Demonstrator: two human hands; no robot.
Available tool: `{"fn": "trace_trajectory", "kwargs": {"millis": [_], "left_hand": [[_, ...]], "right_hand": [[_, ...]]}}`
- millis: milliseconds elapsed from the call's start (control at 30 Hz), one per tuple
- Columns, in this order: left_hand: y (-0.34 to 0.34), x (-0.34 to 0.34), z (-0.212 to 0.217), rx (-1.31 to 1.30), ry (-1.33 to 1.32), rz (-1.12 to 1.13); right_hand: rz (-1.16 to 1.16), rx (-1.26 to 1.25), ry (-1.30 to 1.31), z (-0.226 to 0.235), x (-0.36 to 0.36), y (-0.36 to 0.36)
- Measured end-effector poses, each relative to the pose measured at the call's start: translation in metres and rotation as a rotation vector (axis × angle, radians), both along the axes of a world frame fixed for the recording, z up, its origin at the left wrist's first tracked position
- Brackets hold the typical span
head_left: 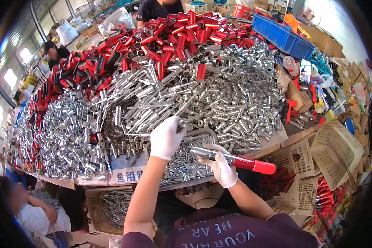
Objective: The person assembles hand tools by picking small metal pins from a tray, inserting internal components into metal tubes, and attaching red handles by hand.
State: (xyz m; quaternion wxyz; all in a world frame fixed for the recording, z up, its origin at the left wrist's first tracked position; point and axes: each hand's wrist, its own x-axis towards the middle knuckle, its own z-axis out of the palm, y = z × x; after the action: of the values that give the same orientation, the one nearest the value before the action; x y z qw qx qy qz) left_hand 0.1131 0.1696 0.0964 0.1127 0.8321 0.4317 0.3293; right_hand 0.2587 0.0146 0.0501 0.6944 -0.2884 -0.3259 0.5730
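Observation:
My right hand (pixel 221 168), in a white glove, is closed around a tube-shaped tool handle (pixel 246 163). The handle has a silver metal collar at its left end and a bright red end at the right. My left hand (pixel 166 138), also gloved in white, reaches over the metal parts with its fingers curled together. A small grey metal piece (pixel 183 123) shows at its fingertips; whether it is gripped or lies behind is hard to make out. Below and between my hands is a grey tray (pixel 213 135) of small metal pins. Long silver rods (pixel 146 115) lie beyond my left hand.
Heaped on the table are red tubes (pixel 181 53), silver collars (pixel 68 130), dark springs (pixel 111 124) and small metal fittings (pixel 252 103). A blue crate (pixel 283 36) and a phone (pixel 305 72) stand right. Plastic baskets (pixel 337 151) are at lower right. Other people (pixel 41 211) sit around the table.

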Motion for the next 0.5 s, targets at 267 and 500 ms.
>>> {"fn": "trace_trajectory", "kwargs": {"millis": [267, 500], "left_hand": [[-0.062, -0.044, 0.022, -0.943, -0.491, -0.301], [-0.065, -0.057, 0.042, -1.012, -0.193, -0.394]], "right_hand": [[-0.014, -0.002, 0.046, 0.003, -0.001, -0.002], [0.035, -0.047, 0.007, 0.003, 0.001, -0.011]]}}
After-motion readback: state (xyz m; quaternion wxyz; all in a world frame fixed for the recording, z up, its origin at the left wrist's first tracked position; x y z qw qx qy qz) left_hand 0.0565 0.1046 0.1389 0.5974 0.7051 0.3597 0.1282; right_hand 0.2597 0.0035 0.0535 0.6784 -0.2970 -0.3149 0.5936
